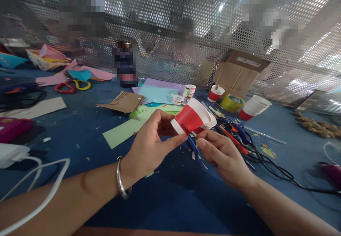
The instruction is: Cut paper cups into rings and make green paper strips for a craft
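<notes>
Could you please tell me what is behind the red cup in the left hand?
Beyond the red cup, part of a second white rim peeks out at right, and a patterned cup sits farther back. What the red cup covers cannot be seen.

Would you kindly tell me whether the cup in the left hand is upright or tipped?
Tipped: the left hand holds the cup slanted, narrower end toward lower left, wider end toward upper right.

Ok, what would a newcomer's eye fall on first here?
Probably the red-and-white paper cup, tilted in the left hand at the centre, with the right hand close beside it. Then the silver bangle on the left wrist, and a stack of paper cups farther back on the right.
</notes>
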{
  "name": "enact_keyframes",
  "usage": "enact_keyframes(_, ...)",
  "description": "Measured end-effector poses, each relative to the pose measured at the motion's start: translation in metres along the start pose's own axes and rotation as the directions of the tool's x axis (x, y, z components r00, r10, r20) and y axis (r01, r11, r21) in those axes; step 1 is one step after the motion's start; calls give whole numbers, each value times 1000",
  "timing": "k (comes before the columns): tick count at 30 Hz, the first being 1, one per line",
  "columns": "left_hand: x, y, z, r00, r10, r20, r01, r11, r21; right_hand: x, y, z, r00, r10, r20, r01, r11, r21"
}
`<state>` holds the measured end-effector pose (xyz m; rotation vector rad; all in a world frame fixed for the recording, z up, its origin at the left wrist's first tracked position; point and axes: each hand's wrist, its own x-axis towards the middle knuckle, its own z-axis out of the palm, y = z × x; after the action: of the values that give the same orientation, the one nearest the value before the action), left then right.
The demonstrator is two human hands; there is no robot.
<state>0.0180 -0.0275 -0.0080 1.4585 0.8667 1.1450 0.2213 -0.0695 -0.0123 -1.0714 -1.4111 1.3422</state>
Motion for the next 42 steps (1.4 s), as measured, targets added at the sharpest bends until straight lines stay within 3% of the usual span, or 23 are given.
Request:
enact_keyframes(7, -3, 3, 0, 995, 104, -7, -102, 984, 149, -1, 0, 3, 1000, -15, -5, 15, 1000, 3)
enact_keyframes(12, -3, 4, 2, 995, 86, -41, -83, 995, 52, -3, -4, 3, 999, -39, 12, 39, 999, 11)
enact_keyframes(17, -2, 7, 0, 992, -127, 28, 130, 971, -201, -1, -6, 3, 998, -56, -8, 55, 998, -10)
enact_keyframes(21, 3, 9, -4, 954, -281, 109, 301, 874, -381, 1, -3, 2, 998, -56, -16, 56, 998, -32)
enact_keyframes(24, 5, 10, -5, 931, -328, 156, 364, 835, -412, 2, -3, 2, 998, -62, -17, 61, 998, -33)
enact_keyframes(31, 0, 9, -4, 975, -191, 112, 212, 954, -213, 0, -3, -1, 999, -37, -29, 35, 997, -69)
enact_keyframes(42, -2, 10, 8, 998, -63, 26, 67, 976, -208, 1, -2, -1, 999, -14, -38, 13, 999, -30)
